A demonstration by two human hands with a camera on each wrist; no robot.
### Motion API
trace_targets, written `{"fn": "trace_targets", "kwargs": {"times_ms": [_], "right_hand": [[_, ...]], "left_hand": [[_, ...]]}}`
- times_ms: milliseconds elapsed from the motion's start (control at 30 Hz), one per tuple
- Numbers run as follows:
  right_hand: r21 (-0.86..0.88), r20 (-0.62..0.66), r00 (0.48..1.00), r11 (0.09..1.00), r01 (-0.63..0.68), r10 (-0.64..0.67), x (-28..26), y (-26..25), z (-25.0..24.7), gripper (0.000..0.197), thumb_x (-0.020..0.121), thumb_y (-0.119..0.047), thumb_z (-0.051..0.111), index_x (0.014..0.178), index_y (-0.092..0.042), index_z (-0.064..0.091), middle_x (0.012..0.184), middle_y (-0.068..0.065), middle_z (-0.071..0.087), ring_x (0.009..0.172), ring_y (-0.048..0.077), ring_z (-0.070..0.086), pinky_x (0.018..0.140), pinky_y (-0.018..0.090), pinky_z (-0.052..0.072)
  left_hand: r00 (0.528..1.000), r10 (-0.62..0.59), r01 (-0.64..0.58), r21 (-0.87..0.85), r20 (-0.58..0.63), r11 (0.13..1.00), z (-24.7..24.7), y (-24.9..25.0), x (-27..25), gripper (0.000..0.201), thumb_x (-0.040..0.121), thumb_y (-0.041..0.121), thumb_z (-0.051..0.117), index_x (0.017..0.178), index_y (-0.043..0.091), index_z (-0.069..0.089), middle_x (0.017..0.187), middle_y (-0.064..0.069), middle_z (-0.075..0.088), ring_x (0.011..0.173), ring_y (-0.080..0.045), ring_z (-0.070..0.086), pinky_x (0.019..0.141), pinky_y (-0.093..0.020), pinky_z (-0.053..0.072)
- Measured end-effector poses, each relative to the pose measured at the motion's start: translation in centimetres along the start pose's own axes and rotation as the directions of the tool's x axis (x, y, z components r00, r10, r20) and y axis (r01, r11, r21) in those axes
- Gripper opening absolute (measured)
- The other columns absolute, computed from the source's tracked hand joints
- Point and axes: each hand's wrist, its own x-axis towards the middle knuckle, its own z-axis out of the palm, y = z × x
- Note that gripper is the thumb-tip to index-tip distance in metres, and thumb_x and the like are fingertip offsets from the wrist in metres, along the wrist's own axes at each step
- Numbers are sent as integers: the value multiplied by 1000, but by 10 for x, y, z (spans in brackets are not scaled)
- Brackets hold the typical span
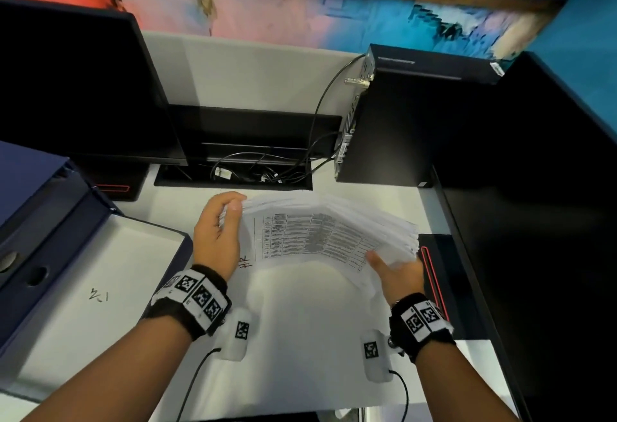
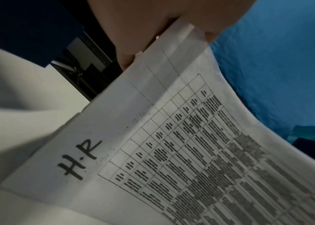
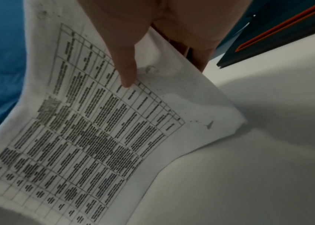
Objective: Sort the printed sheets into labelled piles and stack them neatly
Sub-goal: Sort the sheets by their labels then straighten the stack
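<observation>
A thick stack of printed sheets [image 1: 320, 234], its top page a table marked "H.R" by hand [image 2: 79, 159], is held above the white desk [image 1: 300, 321] between both hands. My left hand [image 1: 217, 231] grips the stack's left edge, thumb on top [image 2: 197, 18]. My right hand [image 1: 397, 271] holds the right edge, its thumb pressed on the top page [image 3: 125, 64] and fingers under the stack. The stack bows down in the middle. In the wrist views the same table page [image 3: 94, 129] fills most of the picture.
A dark blue box file [image 1: 43, 221] lies open at the left, with a white sheet marked in pen [image 1: 100, 295] in its lid. A black monitor [image 1: 76, 88] stands behind it. A cable tray [image 1: 240, 171] and a black computer case [image 1: 400, 121] sit at the back, a dark folder with red trim [image 1: 434, 274] at the right.
</observation>
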Motion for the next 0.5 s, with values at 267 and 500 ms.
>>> {"fn": "trace_targets", "kwargs": {"times_ms": [267, 500], "right_hand": [[60, 59, 997, 997, 40, -43, -7, -6, -5, 23, 80, -18, 76, 96, -8, 62, 71, -12, 67, 66, 0, 67, 56, 14, 51], [13, 154, 974, 986, 165, -165, -8, -40, -10, 14, 89, -11, 67, 103, -11, 62, 87, -10, 69, 73, -2, 67, 57, 7, 52]], "left_hand": [[964, -221, 213, 71, 145, 974, -5, -27, -5, 42, 95, 18, 62, 134, 15, 47, 111, 12, 64, 99, 7, 63, 89, -22, 53], [966, -229, 199, 229, 115, 953, -21, 9, 31, 25, 97, 23, 61, 121, 16, 59, 109, 7, 66, 94, -7, 63, 64, -10, 42]]}}
